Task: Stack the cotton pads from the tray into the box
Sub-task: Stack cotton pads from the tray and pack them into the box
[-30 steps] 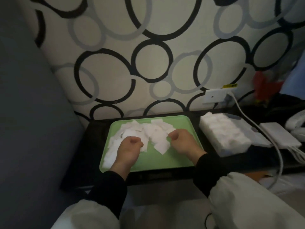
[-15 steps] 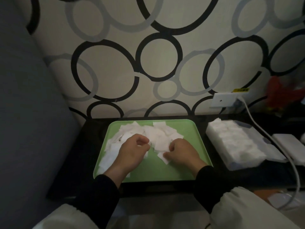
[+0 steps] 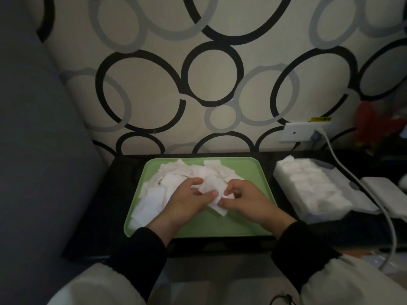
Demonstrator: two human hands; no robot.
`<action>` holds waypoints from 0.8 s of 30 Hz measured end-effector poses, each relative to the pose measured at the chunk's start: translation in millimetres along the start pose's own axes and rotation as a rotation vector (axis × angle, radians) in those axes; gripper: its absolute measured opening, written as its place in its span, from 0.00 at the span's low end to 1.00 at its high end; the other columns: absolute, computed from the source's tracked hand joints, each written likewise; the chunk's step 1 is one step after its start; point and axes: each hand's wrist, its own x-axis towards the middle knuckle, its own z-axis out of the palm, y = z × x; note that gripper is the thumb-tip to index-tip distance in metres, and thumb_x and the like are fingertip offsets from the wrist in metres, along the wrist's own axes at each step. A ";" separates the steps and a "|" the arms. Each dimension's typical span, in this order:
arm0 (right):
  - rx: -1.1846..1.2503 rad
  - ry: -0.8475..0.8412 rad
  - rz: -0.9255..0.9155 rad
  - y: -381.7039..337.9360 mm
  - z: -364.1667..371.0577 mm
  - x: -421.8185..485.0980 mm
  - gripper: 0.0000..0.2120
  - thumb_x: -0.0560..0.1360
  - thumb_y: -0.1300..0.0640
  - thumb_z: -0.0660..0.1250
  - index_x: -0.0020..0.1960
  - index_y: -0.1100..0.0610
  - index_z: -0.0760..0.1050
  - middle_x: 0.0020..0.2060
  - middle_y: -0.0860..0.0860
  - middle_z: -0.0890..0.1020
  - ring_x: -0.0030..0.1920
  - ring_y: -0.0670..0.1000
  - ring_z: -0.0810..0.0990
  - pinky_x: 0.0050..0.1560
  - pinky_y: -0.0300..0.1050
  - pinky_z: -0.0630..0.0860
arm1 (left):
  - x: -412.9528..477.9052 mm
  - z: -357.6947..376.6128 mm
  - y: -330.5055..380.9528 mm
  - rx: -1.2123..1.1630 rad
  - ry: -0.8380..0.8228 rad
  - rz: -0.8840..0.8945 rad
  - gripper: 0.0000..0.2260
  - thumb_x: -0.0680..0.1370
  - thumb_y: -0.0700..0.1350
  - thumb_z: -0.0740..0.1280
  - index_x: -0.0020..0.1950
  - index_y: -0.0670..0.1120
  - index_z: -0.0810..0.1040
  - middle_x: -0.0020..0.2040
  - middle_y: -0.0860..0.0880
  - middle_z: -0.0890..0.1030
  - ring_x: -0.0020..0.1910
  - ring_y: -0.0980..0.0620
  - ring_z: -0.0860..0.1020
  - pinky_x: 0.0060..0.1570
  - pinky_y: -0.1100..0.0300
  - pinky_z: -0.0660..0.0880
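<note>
We are bringing our left hand [image 3: 187,200] and right hand [image 3: 250,202] close together, both pinching one small bunch of cotton pads [image 3: 213,188] between their fingertips. Just beyond and left of the hands, a loose heap [image 3: 174,175] is lying on the green tray [image 3: 246,223], so plenty is waiting. Off to the right of our right hand, the box [image 3: 323,213] is already looking well filled with stacked rows.

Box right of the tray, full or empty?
Nearly full: rows of white cotton pads fill the box to about its rim.
</note>
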 end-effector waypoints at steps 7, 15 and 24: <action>-0.022 0.023 0.034 1.9 -0.4 -4.0 0.11 0.68 0.62 0.78 0.40 0.53 0.76 0.26 0.40 0.74 0.27 0.38 0.69 0.31 0.31 0.65 | 1.3 6.6 2.9 -0.143 0.092 0.002 0.13 0.75 0.39 0.74 0.57 0.43 0.76 0.51 0.44 0.83 0.43 0.51 0.82 0.35 0.63 0.78; -0.113 0.055 0.212 6.7 -10.2 -2.1 0.19 0.66 0.65 0.79 0.54 0.54 0.79 0.44 0.51 0.82 0.39 0.46 0.79 0.36 0.35 0.72 | 13.3 0.9 -2.0 -0.164 0.152 -0.002 0.12 0.75 0.40 0.74 0.55 0.49 0.77 0.55 0.46 0.83 0.48 0.50 0.82 0.43 0.59 0.77; 0.192 0.199 0.121 -1.1 -22.7 -2.4 0.08 0.74 0.66 0.72 0.51 0.58 0.79 0.44 0.57 0.86 0.47 0.57 0.85 0.47 0.48 0.82 | 17.8 -5.2 -3.4 -0.235 0.124 -0.053 0.14 0.77 0.38 0.71 0.62 0.40 0.79 0.58 0.43 0.82 0.52 0.46 0.84 0.42 0.58 0.82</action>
